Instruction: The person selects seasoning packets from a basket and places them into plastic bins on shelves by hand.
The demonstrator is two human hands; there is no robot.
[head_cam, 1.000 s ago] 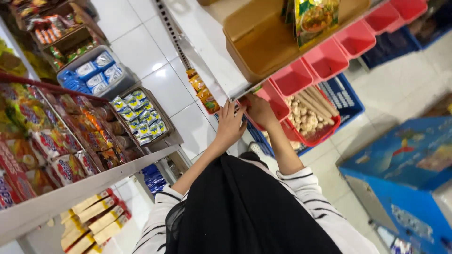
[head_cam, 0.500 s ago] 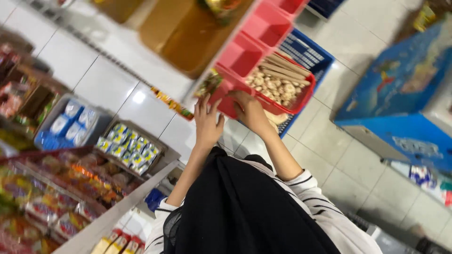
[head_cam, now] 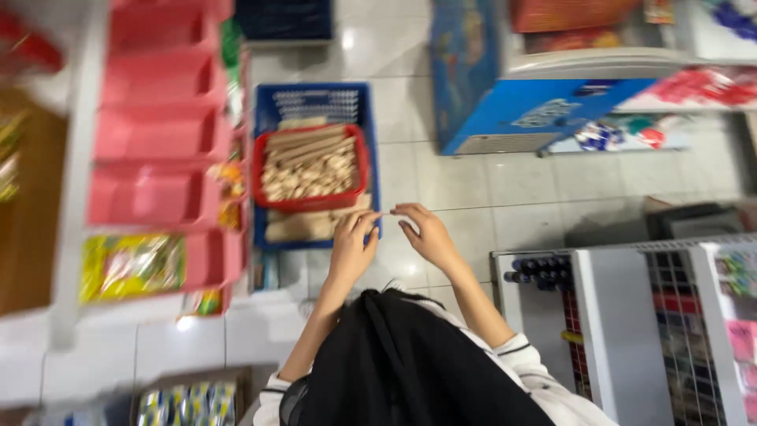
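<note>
Both my arms reach forward in striped sleeves over a black cloth [head_cam: 410,371]. My left hand [head_cam: 352,246] lies at the near right corner of a blue plastic crate [head_cam: 315,102], fingers stretched out and holding nothing. My right hand [head_cam: 426,233] hovers just to its right above the tiled floor, fingers spread and empty, its fingertips almost meeting the left hand's. In the crate sits a red basket [head_cam: 260,158] filled with pale tan packets. The picture is blurred.
Pink bins [head_cam: 150,134] line a shelf at the left, one holding a yellow-green packet [head_cam: 130,264]. A blue chest freezer [head_cam: 536,110] stands at the back right. A white wire rack [head_cam: 654,331] with dark bottles [head_cam: 540,272] is at the right. A box of packets [head_cam: 189,402] lies bottom left.
The view has swung round, so the crate and basket now lie ahead on the floor. Both hands have come off the red basket to the crate's near corner.
</note>
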